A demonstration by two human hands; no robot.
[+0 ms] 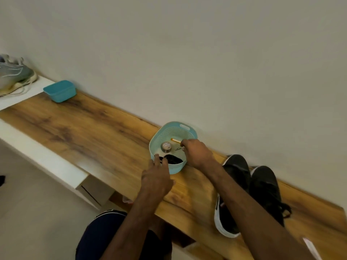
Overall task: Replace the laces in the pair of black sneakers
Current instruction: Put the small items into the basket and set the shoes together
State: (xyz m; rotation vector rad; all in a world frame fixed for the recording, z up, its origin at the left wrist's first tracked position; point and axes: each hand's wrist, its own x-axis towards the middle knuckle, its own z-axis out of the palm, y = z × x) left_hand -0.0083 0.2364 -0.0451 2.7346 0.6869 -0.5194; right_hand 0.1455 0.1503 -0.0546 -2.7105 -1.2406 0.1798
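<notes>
Laces, or what looks like them: a black bundle lies at the near side of the pale blue basket. The left hand rests straight fingers on the rim, gripping nothing. The right hand curls inside the basket; whether it pinches anything, I cannot tell. Over on the right, the black sneakers sit side by side, long axis near-to-far, toes towards the wall. The laces should be light and limp, so take one by its stiff tip.
</notes>
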